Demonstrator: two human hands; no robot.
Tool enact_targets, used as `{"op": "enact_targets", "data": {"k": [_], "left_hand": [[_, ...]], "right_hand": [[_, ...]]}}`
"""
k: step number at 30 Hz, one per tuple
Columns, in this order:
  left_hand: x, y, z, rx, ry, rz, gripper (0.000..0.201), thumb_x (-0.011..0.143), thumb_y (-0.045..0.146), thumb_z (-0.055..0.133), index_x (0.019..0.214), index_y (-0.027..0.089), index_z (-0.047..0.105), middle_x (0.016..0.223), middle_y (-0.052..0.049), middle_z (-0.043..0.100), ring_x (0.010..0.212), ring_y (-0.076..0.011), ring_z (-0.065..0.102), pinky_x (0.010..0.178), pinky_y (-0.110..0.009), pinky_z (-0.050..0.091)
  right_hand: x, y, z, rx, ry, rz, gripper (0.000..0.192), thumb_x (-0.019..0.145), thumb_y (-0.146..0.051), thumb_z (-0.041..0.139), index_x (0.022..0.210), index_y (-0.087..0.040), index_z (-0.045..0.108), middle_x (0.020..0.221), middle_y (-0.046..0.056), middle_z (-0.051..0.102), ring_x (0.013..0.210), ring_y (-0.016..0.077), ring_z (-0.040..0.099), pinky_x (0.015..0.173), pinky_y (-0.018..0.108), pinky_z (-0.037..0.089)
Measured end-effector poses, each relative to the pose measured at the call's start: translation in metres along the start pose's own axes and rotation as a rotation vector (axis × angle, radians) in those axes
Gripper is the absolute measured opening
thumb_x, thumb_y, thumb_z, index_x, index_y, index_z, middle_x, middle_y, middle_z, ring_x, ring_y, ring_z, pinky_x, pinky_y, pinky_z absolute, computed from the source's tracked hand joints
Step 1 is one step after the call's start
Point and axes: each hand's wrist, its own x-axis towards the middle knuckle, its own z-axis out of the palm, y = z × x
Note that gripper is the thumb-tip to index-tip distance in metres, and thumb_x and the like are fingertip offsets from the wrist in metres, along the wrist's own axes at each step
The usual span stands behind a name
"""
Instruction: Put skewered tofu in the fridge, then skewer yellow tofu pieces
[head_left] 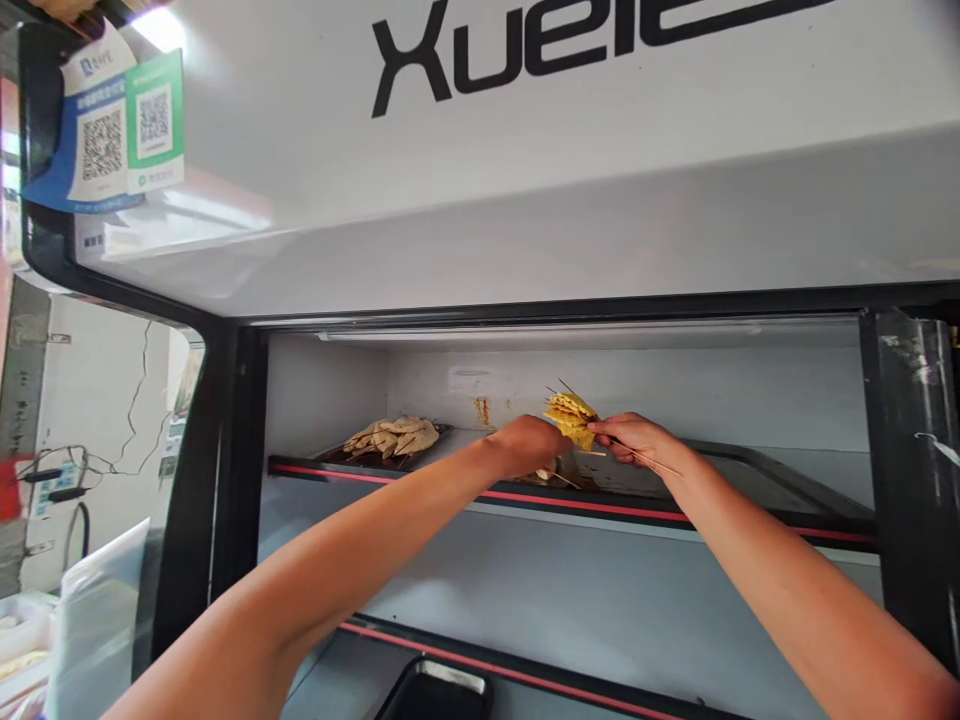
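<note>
In the head view both my arms reach into a display cabinet, over its upper shelf. My right hand [630, 437] is closed around the sticks of a bunch of yellow food skewers [574, 415], whose pieces point up and to the left. Right beside the bunch is my left hand [531, 443], its fingers bent; what they hold, if anything, is hidden behind the hand. Pale skewered food [545, 474] lies on the shelf just below my left hand, partly covered by it. Farther left, a heap of pale food pieces [394, 437] rests on a dark tray.
A dark tray [757, 480] extends along the right of the upper shelf. A red-striped shelf edge [600, 505] runs in front. Below, a black tray [439, 690] sits on the lower shelf. The white cabinet hood [525, 220] hangs above; a dark post [911, 450] stands at right.
</note>
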Motion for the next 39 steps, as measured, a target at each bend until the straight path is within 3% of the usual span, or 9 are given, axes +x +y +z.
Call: {"op": "enact_targets", "data": {"k": [6,9,15,22,25,29,32,36,39], "left_hand": [[-0.002,0.001,-0.003,0.058,0.076,-0.021,0.025,0.076,0.008,0.040,0.094,0.014,0.057,0.084,-0.009,0.064,0.075,-0.0212,0.061,0.058,-0.026,0.045],[0.016,0.013,0.006,0.063,0.122,-0.038,0.027,0.079,0.008,0.036,0.095,0.011,0.057,0.090,-0.013,0.064,0.077,-0.0231,0.061,0.059,-0.029,0.046],[0.064,0.029,0.019,-0.040,0.242,-0.056,0.034,0.081,0.009,0.031,0.107,0.008,0.053,0.103,-0.017,0.060,0.090,-0.0236,0.058,0.075,-0.031,0.044],[0.102,0.039,0.030,-0.391,-0.073,-0.043,0.021,0.074,0.018,0.048,0.085,0.011,0.065,0.092,-0.016,0.065,0.084,-0.0245,0.060,0.071,-0.031,0.045],[0.101,0.037,0.030,-0.473,-0.108,-0.070,0.022,0.076,0.021,0.047,0.074,0.012,0.067,0.080,-0.012,0.068,0.071,-0.0187,0.061,0.064,-0.025,0.046],[0.079,0.018,0.022,-0.578,-0.058,-0.111,0.024,0.076,0.016,0.045,0.085,0.019,0.067,0.087,-0.002,0.068,0.078,-0.0111,0.060,0.072,-0.017,0.043],[0.059,0.009,0.016,-0.607,0.011,-0.240,0.033,0.075,0.020,0.047,0.104,0.018,0.060,0.098,-0.006,0.065,0.089,-0.0138,0.058,0.078,-0.019,0.042],[0.052,0.017,0.020,-0.625,0.130,-0.342,0.078,0.067,0.044,0.056,0.134,0.019,0.024,0.119,-0.011,0.053,0.103,-0.0201,0.052,0.082,-0.026,0.043],[0.061,0.027,0.030,-0.549,0.129,-0.358,0.060,0.071,0.033,0.055,0.128,0.026,0.035,0.120,-0.010,0.051,0.104,-0.0216,0.052,0.082,-0.030,0.043]], "right_hand": [[0.004,-0.006,0.014,0.049,0.064,-0.026,0.029,0.079,-0.024,0.054,0.053,-0.016,0.043,0.036,-0.007,0.041,0.028,0.0030,0.038,0.029,0.013,0.030],[0.005,-0.017,0.021,0.045,0.147,-0.061,0.028,0.081,-0.020,0.050,0.054,-0.015,0.044,0.041,-0.006,0.046,0.034,0.0038,0.044,0.039,0.015,0.042],[0.003,-0.027,0.002,-0.105,0.349,-0.021,0.026,0.081,-0.018,0.052,0.055,-0.014,0.045,0.041,-0.008,0.044,0.033,0.0037,0.043,0.040,0.018,0.043],[0.006,-0.002,-0.020,-0.352,0.527,0.088,0.021,0.084,-0.026,0.050,0.070,-0.011,0.054,0.050,-0.008,0.050,0.038,0.0030,0.046,0.042,0.017,0.042],[0.004,0.001,-0.024,-0.447,0.560,0.117,0.020,0.083,-0.026,0.052,0.069,-0.011,0.055,0.053,-0.007,0.051,0.040,0.0032,0.046,0.041,0.017,0.040],[-0.002,-0.002,-0.028,-0.501,0.560,0.148,0.022,0.084,-0.029,0.051,0.072,-0.010,0.056,0.055,-0.006,0.052,0.041,0.0031,0.046,0.040,0.016,0.040],[-0.003,-0.003,-0.022,-0.511,0.576,0.155,0.025,0.086,-0.032,0.047,0.079,-0.010,0.056,0.059,-0.005,0.054,0.042,0.0031,0.047,0.042,0.017,0.041],[0.009,0.003,-0.002,-0.580,0.604,0.166,0.025,0.086,-0.033,0.046,0.082,-0.011,0.056,0.062,-0.004,0.056,0.045,0.0042,0.050,0.045,0.018,0.043],[0.017,0.009,0.007,-0.687,0.573,0.183,0.017,0.078,-0.026,0.057,0.071,-0.011,0.058,0.057,-0.003,0.057,0.048,0.0067,0.053,0.047,0.020,0.043]]}}
